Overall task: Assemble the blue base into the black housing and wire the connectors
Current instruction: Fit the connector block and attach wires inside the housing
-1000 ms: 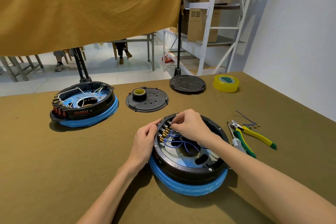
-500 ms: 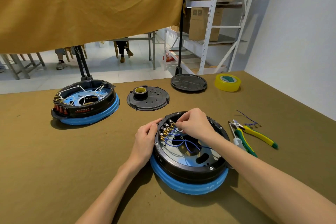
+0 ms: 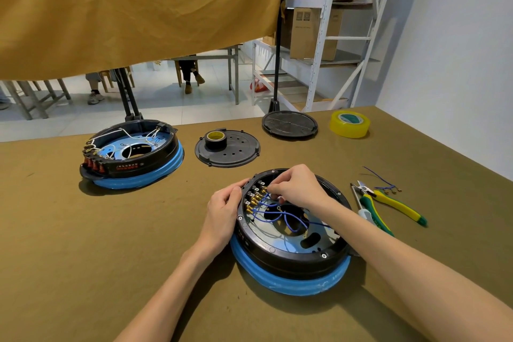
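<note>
The black housing point(image 3: 291, 251) is sitting on its blue base point(image 3: 288, 280) near the front middle of the bench point(image 3: 83, 244), with blue wires point(image 3: 280, 216) looping across its inside from a row of brass connectors point(image 3: 254, 198) along the left wall. The right hand point(image 3: 294, 186) is reaching in over the far rim, fingers curled and pinching at a wire end beside the connectors. The left hand point(image 3: 223, 211) is gripping the housing's left rim, thumb on top. Just right of the housing, green-and-yellow pliers point(image 3: 388, 207) are lying beside a loose blue wire point(image 3: 380, 179). Further back are sitting a second wired housing point(image 3: 130, 153), a black perforated disc point(image 3: 227, 151) carrying a black tape roll point(image 3: 216, 139), a black lid point(image 3: 290, 124) and yellow tape point(image 3: 349, 123)
</note>
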Motion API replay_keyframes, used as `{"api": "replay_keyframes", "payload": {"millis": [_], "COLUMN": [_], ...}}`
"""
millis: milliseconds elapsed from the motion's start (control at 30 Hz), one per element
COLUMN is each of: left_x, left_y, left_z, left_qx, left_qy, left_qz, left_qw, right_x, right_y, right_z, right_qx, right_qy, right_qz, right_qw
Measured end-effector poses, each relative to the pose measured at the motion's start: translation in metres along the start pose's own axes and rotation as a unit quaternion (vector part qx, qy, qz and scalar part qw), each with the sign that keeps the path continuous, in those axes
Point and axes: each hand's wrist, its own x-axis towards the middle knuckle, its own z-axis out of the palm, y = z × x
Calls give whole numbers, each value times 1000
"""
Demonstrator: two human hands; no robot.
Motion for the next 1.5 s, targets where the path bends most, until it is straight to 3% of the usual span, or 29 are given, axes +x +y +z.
{"api": "replay_keyframes", "payload": {"millis": [467, 567, 700, 800, 1500], "left_x": [1, 0, -1, 0, -2], "left_y": [2, 2, 0, 0, 3], "left_z": [-6, -6, -3, -2, -2], "left_qx": [29, 27, 0, 6, -1], "left_qy": [-32, -29, -13, -10, -2], "left_qz": [19, 15, 1, 4, -2], "left_qw": [999, 999, 1000, 1000, 1000], "right_x": [11, 4, -14, -16, -5], "right_y": [-9, -7, -6, -10, 5], "right_z": [-4, -7, 0, 10, 2], "right_qx": [12, -21, -165, -203, -156], "right_qy": [-64, -60, 5, 4, -18], "right_qz": [33, -19, -146, -156, -187], "right_qw": [997, 998, 975, 967, 970]}}
